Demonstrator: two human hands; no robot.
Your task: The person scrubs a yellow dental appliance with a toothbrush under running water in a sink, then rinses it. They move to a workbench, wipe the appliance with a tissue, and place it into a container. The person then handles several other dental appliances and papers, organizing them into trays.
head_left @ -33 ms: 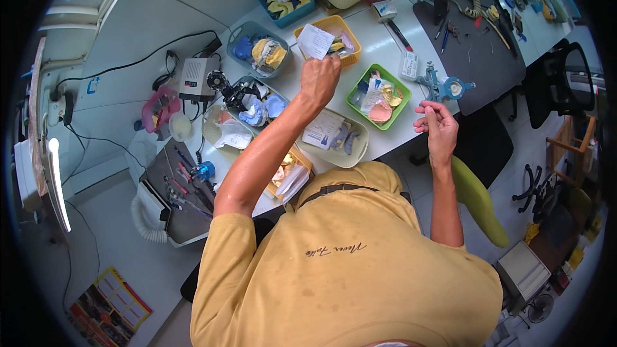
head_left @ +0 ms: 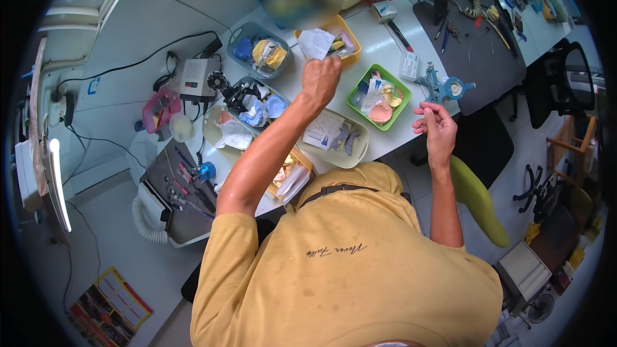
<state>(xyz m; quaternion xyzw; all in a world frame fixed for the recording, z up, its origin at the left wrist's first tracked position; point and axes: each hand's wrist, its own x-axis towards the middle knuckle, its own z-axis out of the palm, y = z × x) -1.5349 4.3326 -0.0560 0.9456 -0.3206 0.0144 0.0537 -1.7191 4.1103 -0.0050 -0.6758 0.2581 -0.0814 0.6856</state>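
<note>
My left hand (head_left: 321,78) is closed in a fist at the near edge of a yellow basket (head_left: 351,61). Whatever its fingers hold, if anything, is hidden. In that basket lie a white paper slip (head_left: 315,44) and some dental casts. My right hand (head_left: 439,130) hovers off the table's front edge, fingers loosely bent and apart, with nothing seen in them. Just beyond it stands a blue dental articulator (head_left: 443,85). Between my hands sits a green basket (head_left: 384,122) with a paper, pink pieces and cream-coloured casts.
Under my left arm are a pale green basket (head_left: 357,155) and an orange basket (head_left: 304,157). Blue-grey baskets of casts (head_left: 280,72) stand farther left. A grey mat (head_left: 472,67) with tools lies at right, beside a black chair (head_left: 574,80).
A blurred patch now covers the teal basket at the far side, where yellow casts showed before. My hands have hardly moved.
</note>
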